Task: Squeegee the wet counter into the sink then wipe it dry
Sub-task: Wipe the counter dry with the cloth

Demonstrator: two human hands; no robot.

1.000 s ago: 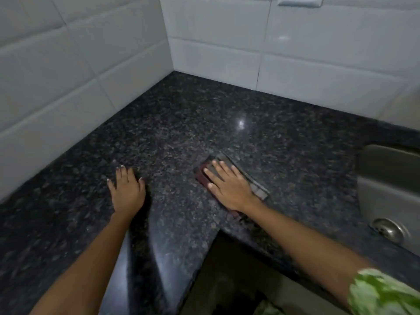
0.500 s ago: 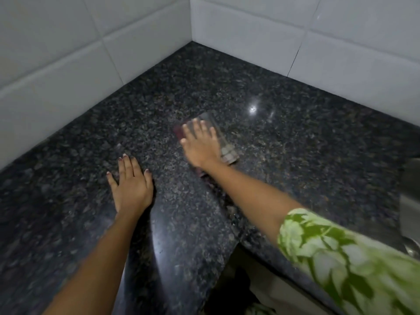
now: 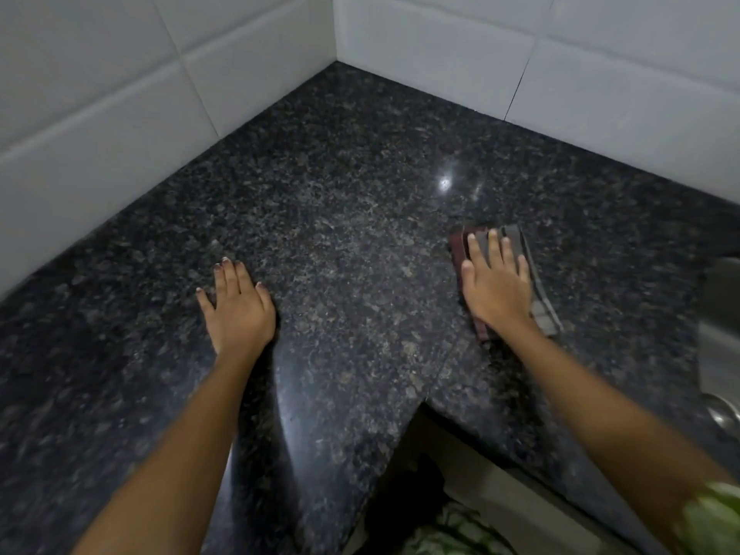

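A dark speckled granite counter fills the corner between two tiled walls. My right hand lies flat, fingers spread, pressing a folded grey and maroon cloth onto the counter right of centre. The cloth sticks out past the fingertips and along the hand's right side. My left hand rests flat on the bare counter to the left, palm down, holding nothing. At the right edge the steel sink is partly in view. No squeegee is visible.
White tiled walls meet in a corner at the back. The counter's front edge has an inner notch near my body, with a dark gap below it. The sink drain shows at the far right.
My right hand has slid the cloth to the right, toward the sink, after reaching it toward the back corner. My left hand has stayed planted on the counter.
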